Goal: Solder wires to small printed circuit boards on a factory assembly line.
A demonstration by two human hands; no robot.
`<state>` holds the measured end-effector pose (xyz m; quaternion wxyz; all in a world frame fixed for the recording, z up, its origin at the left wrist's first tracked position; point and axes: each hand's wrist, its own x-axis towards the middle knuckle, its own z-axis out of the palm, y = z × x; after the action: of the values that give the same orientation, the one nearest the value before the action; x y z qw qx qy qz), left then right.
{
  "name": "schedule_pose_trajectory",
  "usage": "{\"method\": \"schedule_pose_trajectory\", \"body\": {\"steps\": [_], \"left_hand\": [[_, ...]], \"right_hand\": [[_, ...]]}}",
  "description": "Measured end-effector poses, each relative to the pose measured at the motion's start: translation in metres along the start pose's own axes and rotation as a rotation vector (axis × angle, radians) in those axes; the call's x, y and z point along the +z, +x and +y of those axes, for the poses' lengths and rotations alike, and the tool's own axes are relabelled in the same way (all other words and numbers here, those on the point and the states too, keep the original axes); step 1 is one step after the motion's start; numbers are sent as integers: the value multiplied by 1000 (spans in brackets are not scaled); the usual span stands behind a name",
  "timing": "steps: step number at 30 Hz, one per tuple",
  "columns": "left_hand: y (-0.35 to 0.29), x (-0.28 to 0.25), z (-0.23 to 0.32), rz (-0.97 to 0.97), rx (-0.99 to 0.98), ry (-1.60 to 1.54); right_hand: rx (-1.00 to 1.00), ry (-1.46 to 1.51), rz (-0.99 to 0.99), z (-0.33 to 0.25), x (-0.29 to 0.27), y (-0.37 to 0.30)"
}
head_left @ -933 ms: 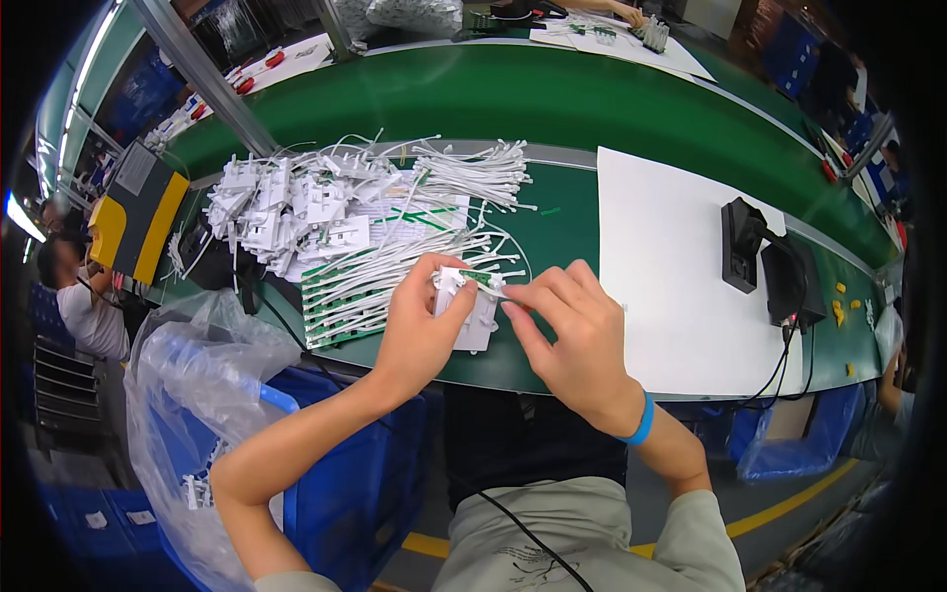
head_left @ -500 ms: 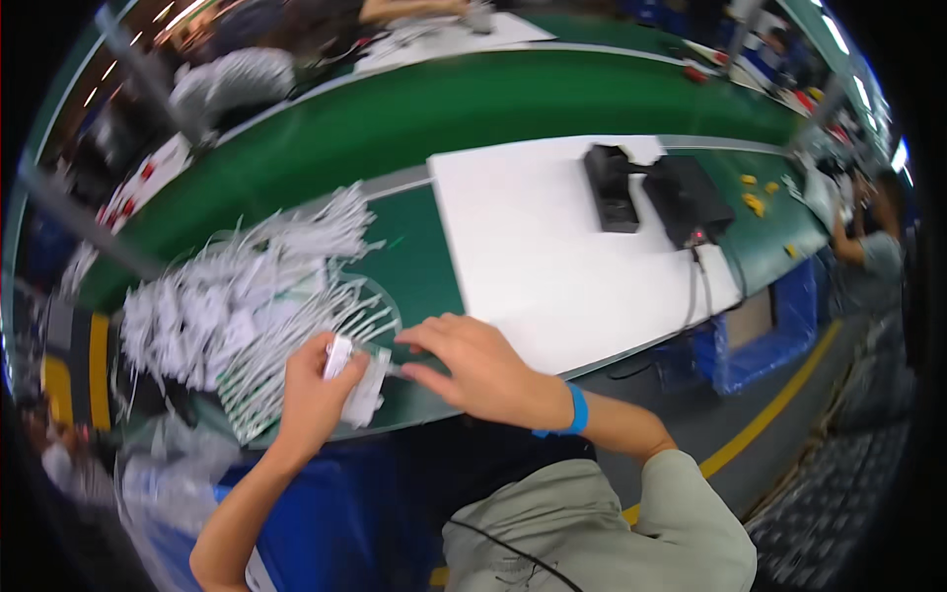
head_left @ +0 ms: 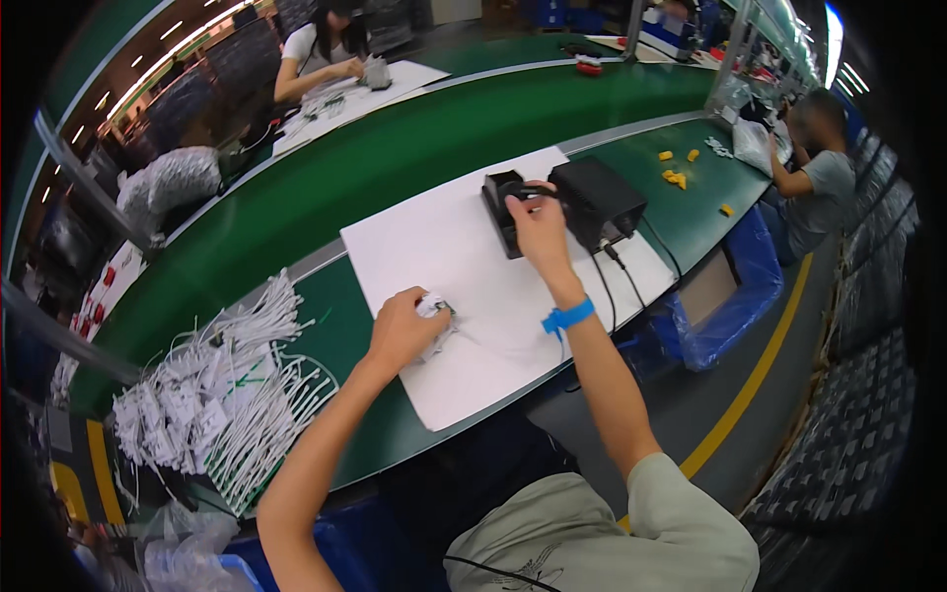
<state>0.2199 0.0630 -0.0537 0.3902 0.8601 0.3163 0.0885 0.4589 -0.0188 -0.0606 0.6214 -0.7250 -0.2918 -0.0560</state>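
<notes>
My left hand (head_left: 406,328) is closed on a small white plastic part (head_left: 431,304) with a bit of green at its edge, held low over the white board (head_left: 395,237). Thin pale wires trail from the part, blurred. Further right, my right hand (head_left: 542,226), with a blue band on its wrist, grips the black handle of what looks like a soldering iron (head_left: 538,189) at its black stand (head_left: 501,223). The iron's tip is hidden. Close beside the stand sits a black box (head_left: 604,194) with cables.
A heap of white parts with wires (head_left: 217,385) covers the left of the green bench. Yellow pieces (head_left: 675,179) lie toward the right. A blue plastic-lined bin (head_left: 730,296) stands by the bench edge. Other people sit across and at far right.
Both hands have moved away from each other: the left carried the white part from the heap over the board, the right reached to the stand and took the iron's handle. The view shifted rightward.
</notes>
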Motion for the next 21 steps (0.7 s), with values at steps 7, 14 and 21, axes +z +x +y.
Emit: {"method": "schedule_pose_trajectory", "body": {"steps": [7,14,21], "left_hand": [[2,8,-17,261,198,222],[6,20,-35,335,274,16],[2,31,-32,457,260,3]], "right_hand": [[-105,-199,-2,6,-3,18],[-182,-146,-70,17,-9,35],[-125,-343,-37,16,-7,27]]}}
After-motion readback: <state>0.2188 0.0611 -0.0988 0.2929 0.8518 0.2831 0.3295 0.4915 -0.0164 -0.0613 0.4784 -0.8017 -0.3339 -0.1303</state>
